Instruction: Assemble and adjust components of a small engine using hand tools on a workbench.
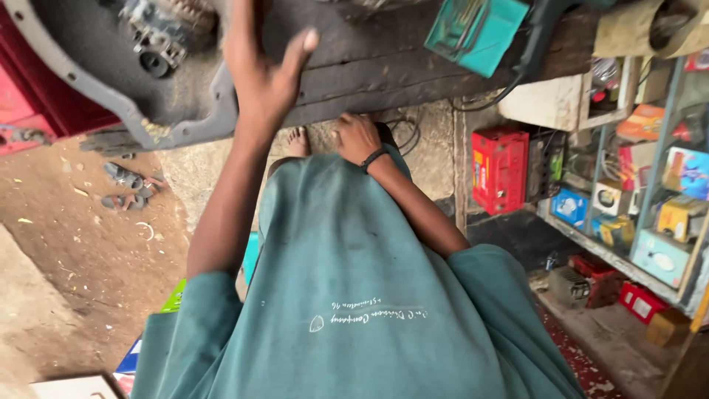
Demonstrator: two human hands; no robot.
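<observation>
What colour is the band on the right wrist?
Black, clearest in the head view: the wristband sits just behind the right hand.

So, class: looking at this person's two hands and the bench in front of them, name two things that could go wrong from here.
1. The left hand is raised, open, right by the grey metal cover that juts past the wooden bench; a knock could hurt the fingers or tip it off.
2. A bare foot shows under the bench edge, near the right hand; anything falling could land on it.

left hand point(262, 70) raised open, right hand point(356, 138) low
</observation>
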